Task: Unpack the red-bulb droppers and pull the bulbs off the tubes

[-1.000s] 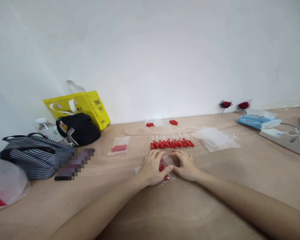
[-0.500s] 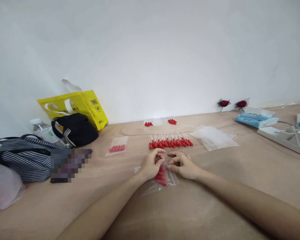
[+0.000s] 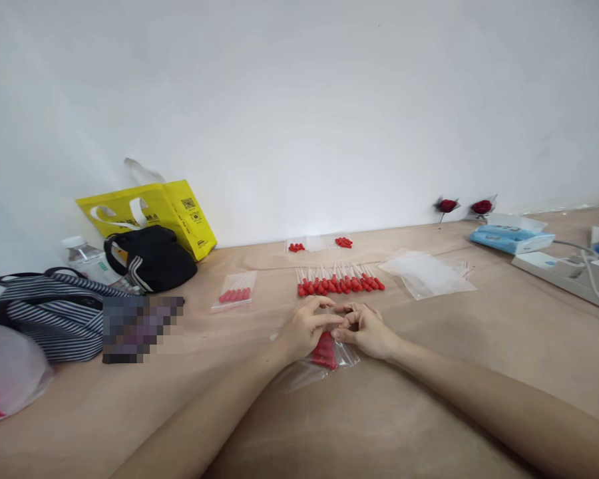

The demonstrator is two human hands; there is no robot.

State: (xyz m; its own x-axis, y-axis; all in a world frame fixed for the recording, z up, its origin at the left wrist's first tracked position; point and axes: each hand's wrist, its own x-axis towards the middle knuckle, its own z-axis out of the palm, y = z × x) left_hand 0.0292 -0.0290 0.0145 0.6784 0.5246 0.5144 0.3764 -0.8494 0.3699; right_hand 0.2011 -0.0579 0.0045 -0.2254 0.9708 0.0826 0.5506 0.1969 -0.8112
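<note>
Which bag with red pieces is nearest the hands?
The clear bag at the left hand and right hand; the flat bag at left and bags farther back lie untouched.

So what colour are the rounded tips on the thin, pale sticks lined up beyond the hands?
The rounded tips are red, clearest in the head view.

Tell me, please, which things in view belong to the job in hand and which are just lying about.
Apparently in the job:
stick bag at the left hand and right hand
red-tipped sticks in a row
flat bags
filled bag
rear bags

Seemingly just lying about:
yellow bag
black cloth item
striped bag
translucent bag
bottle
tissues
power strip
roses
</note>
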